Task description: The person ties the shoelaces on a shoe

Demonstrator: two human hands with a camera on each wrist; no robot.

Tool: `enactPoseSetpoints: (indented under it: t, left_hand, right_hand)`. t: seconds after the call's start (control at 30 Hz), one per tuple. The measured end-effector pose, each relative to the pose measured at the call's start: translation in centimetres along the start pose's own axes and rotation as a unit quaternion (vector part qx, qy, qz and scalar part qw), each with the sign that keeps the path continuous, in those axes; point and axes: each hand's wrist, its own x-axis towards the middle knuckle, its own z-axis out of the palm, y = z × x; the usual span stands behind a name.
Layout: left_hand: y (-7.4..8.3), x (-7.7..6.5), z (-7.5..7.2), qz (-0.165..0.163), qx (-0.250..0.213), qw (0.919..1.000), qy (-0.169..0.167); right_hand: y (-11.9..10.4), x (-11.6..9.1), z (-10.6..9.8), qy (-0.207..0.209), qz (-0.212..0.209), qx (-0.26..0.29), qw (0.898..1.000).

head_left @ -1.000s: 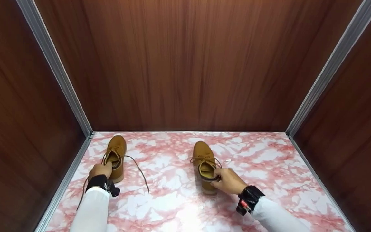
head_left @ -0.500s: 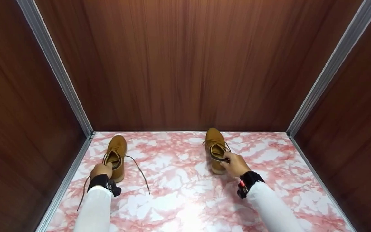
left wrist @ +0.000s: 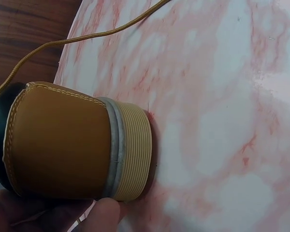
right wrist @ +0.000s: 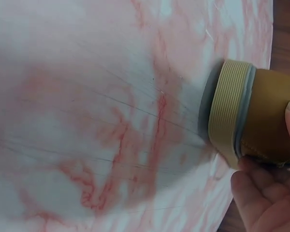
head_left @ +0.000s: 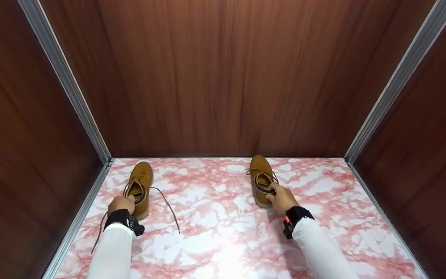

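Observation:
Two tan lace-up shoes point away from me, toes toward the back wall. My left hand (head_left: 121,204) grips the left shoe (head_left: 141,176) at the near left side of its opening. Its heel, with a ribbed cream sole (left wrist: 135,150), fills the left part of the left wrist view. At right of centre, my right hand (head_left: 283,197) pinches the heel collar of the right shoe (head_left: 259,164), whose toe is close to the back wall. The heel of that shoe (right wrist: 268,116) shows in the right wrist view, with a shadow beside the sole.
A loose brown shoelace (head_left: 168,205) trails from the left shoe over the pink-and-white marbled surface (head_left: 207,201). Dark wood panels (head_left: 223,77) rise at the back and both sides, joined by grey metal corner strips (head_left: 397,77).
My right hand has carried the right shoe away from me and to the right, toward the back wall; lately it has barely moved. The left hand and left shoe stay put.

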Motion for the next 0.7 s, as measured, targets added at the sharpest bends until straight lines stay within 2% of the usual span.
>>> enactPoseSetpoints:
  t: [0.17,0.33,0.53,0.7]
  left_hand:
    - [-0.1,0.0,0.2,-0.003,-0.009,1.0,0.002]
    - [-0.5,-0.1,0.6,0.01,-0.02,0.9997,0.013]
    - [-0.4,-0.6,1.0,0.008,-0.099,0.9951,-0.003]
    - [1.0,-1.1,1.4,0.012,-0.138,0.9903,-0.009]
  right_hand:
    - [-0.2,-0.6,-0.3,-0.021,0.01,-0.006,1.0]
    - [-0.4,-1.1,-0.8,-0.019,0.015,0.007,1.0]
    - [-1.7,-1.4,-1.8,0.004,-0.011,0.018,1.0]
    - [-3.3,-1.6,-2.4,0.027,-0.034,0.021,0.999]
